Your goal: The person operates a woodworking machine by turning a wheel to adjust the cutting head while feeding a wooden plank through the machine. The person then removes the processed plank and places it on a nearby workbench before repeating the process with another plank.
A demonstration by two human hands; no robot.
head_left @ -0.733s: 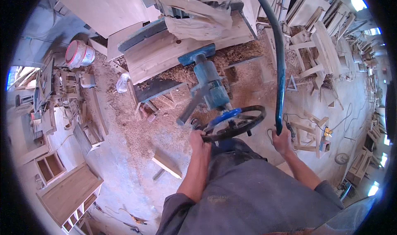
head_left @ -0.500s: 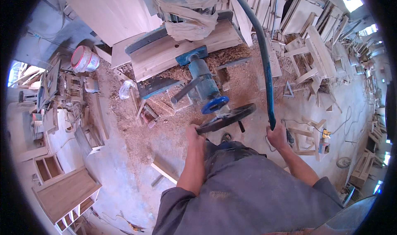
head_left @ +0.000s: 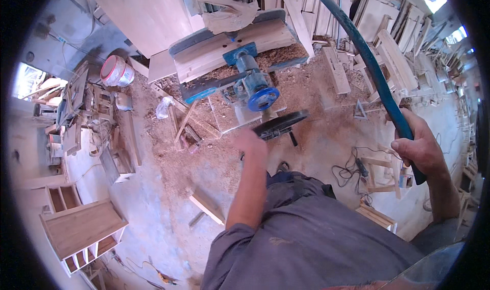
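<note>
My right hand (head_left: 421, 143) is wrapped round the lower end of a long, curved blue-green lever (head_left: 363, 47). Smeared by motion, my left hand (head_left: 250, 141) is at the left rim of a black handwheel (head_left: 280, 125), its fingers unclear. Just beyond that wheel is a smaller blue handwheel (head_left: 263, 99) on a blue clamp screw (head_left: 248, 70). The clamp's blue plate bears against a thick wooden board (head_left: 201, 63). Two dark holes show in the board's upper face, beneath the dusty machine head (head_left: 232, 14).
Wood shavings (head_left: 178, 172) cover the floor round the machine. A white bucket with a red rim (head_left: 117, 71) stands to the left. Wooden frames and panels (head_left: 375, 19) are stacked at the far right. A power tool with its cord (head_left: 361, 168) lies right of my legs.
My right hand has swung the lever up and to the right, nearer to me. My left hand has moved slightly with the handwheel. A second hole now shows in the board.
</note>
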